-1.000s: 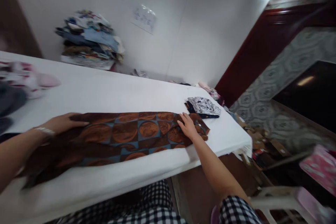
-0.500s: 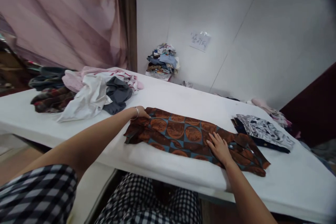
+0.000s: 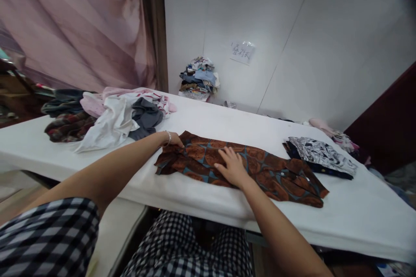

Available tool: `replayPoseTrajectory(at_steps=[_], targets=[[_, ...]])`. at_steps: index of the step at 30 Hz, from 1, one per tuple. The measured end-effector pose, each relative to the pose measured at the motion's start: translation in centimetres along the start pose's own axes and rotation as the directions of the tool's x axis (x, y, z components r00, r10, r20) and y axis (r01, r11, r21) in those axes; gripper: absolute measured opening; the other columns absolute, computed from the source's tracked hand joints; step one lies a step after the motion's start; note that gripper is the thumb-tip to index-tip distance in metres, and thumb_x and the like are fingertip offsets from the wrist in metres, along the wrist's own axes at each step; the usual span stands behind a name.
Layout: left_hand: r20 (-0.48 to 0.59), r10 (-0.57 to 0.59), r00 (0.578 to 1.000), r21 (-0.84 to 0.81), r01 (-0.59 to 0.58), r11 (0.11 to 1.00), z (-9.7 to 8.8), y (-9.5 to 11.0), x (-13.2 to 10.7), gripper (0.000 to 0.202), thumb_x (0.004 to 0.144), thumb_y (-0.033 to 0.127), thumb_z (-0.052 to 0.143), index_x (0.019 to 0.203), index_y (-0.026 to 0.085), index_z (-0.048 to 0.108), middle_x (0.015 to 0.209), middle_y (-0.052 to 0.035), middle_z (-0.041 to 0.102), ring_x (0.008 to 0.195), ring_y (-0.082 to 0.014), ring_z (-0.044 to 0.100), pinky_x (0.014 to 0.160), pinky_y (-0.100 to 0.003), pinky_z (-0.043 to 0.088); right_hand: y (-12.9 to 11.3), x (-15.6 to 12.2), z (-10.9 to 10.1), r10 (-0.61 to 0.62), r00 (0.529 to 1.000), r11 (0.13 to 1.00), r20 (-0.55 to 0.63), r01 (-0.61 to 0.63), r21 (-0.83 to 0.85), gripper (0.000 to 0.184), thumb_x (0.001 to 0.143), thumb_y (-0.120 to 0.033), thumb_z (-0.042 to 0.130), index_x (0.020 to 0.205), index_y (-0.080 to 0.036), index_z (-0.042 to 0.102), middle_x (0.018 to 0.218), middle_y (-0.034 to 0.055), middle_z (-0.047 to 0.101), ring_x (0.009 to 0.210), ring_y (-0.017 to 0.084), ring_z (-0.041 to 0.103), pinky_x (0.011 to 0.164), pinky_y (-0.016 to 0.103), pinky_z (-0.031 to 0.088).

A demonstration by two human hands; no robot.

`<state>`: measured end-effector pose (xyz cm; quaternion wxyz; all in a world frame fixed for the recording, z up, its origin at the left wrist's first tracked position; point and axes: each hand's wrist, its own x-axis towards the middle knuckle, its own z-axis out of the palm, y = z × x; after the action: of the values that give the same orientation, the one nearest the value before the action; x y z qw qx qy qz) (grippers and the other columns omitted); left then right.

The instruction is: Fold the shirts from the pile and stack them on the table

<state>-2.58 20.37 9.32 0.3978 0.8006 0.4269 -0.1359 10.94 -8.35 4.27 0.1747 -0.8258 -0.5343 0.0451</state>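
A brown and teal patterned shirt (image 3: 260, 162), folded into a long strip, lies across the white table in front of me. My left hand (image 3: 174, 139), with a bracelet at the wrist, grips the shirt's far-left edge; its fingertips are partly hidden. Flat on the middle of the strip rests my right hand (image 3: 232, 165), fingers spread, touching the cloth. The shirt's collar and light buttons show at the right end.
On the table's left lies a loose heap of clothes (image 3: 120, 117). Folded black-and-white garments (image 3: 325, 156) sit at the right. A clothing stack (image 3: 199, 78) stands beyond the far edge, below a paper sign (image 3: 242, 53). More clothes (image 3: 338, 136) lie behind the right side.
My right hand has slid left along the shirt, from near its right part to the middle. My left hand stays at the left end. The view has shifted slightly.
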Motion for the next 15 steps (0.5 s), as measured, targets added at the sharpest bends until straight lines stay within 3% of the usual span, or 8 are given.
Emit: replayPoseTrajectory(at_steps=[4, 7, 10, 12, 15], targets=[[-0.025, 0.043, 0.999, -0.044, -0.044, 0.998, -1.0, 1.2, -1.3, 0.033, 0.056, 0.036, 0.078, 0.075, 0.011, 0.067, 0.074, -0.0117, 0.071, 0.069, -0.0268, 0.067, 0.066, -0.038, 0.054, -1.7, 0.1, 3.2, -0.045, 0.994, 0.999, 0.100, 0.042, 0.035, 0.059, 0.093, -0.052, 0.042, 0.145, -0.022, 0.041, 0.157, 0.0121, 0.024, 0.147, 0.028, 0.015, 0.116, 0.055, 0.008], [-0.002, 0.111, 0.994, -0.073, -0.111, 0.991, -1.7, 3.5, -2.7, 0.037, 0.054, 0.040, 0.079, 0.076, 0.013, 0.067, 0.074, -0.0099, 0.072, 0.071, -0.0250, 0.067, 0.067, -0.034, 0.054, -1.1, 0.0, 4.4, -0.042, 0.998, 0.992, 0.047, 0.036, 0.121, 0.056, 0.091, -0.050, 0.047, 0.141, -0.023, 0.047, 0.157, 0.0111, 0.026, 0.147, 0.028, 0.015, 0.117, 0.054, 0.005], [0.043, 0.196, 0.980, -0.080, -0.192, 0.978, -0.4, 7.4, -3.7, 0.040, 0.054, 0.043, 0.080, 0.079, 0.015, 0.068, 0.077, -0.0088, 0.072, 0.070, -0.0227, 0.066, 0.064, -0.031, 0.054, -0.2, 0.6, 4.7, -0.009, 0.996, 0.925, -0.087, 0.041, 0.377, 0.056, 0.082, -0.047, 0.062, 0.132, -0.024, 0.057, 0.151, 0.0104, 0.038, 0.144, 0.028, 0.025, 0.117, 0.052, 0.008], [0.090, 0.262, 0.961, -0.083, -0.255, 0.963, 2.0, 10.5, -4.1, 0.042, 0.061, 0.046, 0.076, 0.087, 0.016, 0.068, 0.081, -0.0087, 0.072, 0.069, -0.0204, 0.066, 0.062, -0.029, 0.053, 0.7, 1.2, 4.5, 0.143, 0.963, 0.744, -0.230, 0.049, 0.666, 0.056, 0.078, -0.046, 0.065, 0.128, -0.022, 0.060, 0.143, 0.0099, 0.050, 0.136, 0.027, 0.039, 0.116, 0.048, 0.021], [0.167, 0.373, 0.912, -0.083, -0.364, 0.928, 6.4, 14.8, -4.6, 0.049, 0.068, 0.055, 0.069, 0.099, 0.017, 0.066, 0.090, -0.0092, 0.072, 0.071, -0.0178, 0.065, 0.060, -0.026, 0.053, 2.6, 1.9, 3.8, 0.492, 0.825, 0.265, -0.277, 0.161, 0.951, 0.055, 0.079, -0.048, 0.061, 0.126, -0.021, 0.059, 0.128, 0.0079, 0.062, 0.119, 0.023, 0.057, 0.104, 0.041, 0.041]])
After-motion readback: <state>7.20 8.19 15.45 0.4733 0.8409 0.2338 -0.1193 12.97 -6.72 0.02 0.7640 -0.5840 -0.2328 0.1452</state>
